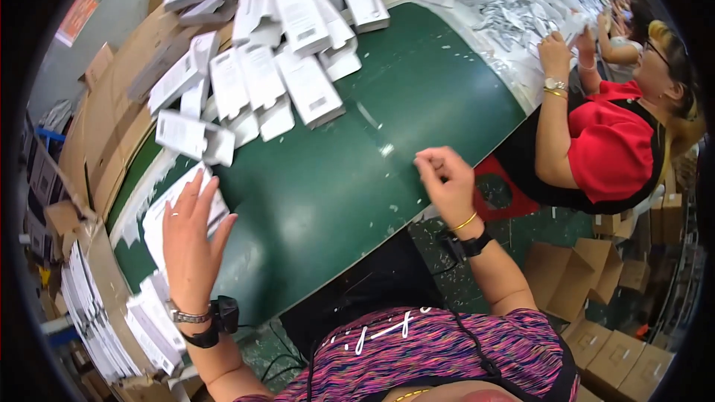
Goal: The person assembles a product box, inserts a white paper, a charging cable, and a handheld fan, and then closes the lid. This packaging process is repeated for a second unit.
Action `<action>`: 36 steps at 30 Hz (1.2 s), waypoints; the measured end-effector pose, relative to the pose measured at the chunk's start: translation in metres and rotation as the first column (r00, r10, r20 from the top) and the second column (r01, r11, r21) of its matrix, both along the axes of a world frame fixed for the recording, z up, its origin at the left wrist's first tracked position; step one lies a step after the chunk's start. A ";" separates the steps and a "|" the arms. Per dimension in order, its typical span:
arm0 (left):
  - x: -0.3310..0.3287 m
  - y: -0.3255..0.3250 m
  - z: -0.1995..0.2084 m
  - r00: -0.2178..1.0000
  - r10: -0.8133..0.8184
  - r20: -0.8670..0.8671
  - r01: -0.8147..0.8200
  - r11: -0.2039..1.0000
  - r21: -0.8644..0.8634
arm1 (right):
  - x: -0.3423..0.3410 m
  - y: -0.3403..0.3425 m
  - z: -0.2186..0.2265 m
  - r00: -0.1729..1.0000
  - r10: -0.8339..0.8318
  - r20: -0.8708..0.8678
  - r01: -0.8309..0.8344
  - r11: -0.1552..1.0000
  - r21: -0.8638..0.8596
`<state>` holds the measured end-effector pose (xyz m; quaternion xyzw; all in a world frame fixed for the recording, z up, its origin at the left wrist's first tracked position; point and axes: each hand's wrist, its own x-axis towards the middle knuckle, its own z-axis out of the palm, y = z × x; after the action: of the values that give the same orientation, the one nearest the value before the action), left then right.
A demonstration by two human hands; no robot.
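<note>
Hard to tell what the small white boxes (261,67) hold; heaped at the far end of the green desk (357,171), some cut off at the top edge. Left hand (192,238) open, fingers (195,192) spread flat over a white box (160,216), gripping nothing. Right hand (445,182) above the desk edge, fingers curled; cannot tell if anything pinched. Brown cartons (596,327) on the floor. Another person in red (611,141) beside.

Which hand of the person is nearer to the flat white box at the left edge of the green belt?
Left. The left hand is spread open right over the flat white box, seemingly touching it. The right hand is loosely curled far to the box's right, across the green belt.
</note>
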<state>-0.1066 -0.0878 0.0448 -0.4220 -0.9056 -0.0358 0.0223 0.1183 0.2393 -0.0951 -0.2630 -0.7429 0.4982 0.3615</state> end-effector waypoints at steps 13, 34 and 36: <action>-0.149 0.040 -0.036 0.995 0.078 -0.066 -0.091 0.973 -0.213 | -0.010 0.000 0.013 0.999 -0.015 0.036 0.001 0.934 0.358; -0.175 0.015 -0.024 0.975 -0.173 -0.143 0.146 0.973 -0.177 | -0.005 -0.008 0.017 0.998 -0.069 0.016 0.059 0.939 0.340; -0.175 0.007 -0.026 0.977 -0.166 -0.136 0.135 0.968 -0.213 | -0.008 -0.007 0.014 0.998 -0.054 0.014 0.046 0.937 0.345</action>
<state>-0.2817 -0.0807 0.0186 -0.4911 -0.8655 0.0874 0.0459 0.1102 0.2321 -0.0808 -0.2201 -0.8159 0.3480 0.4060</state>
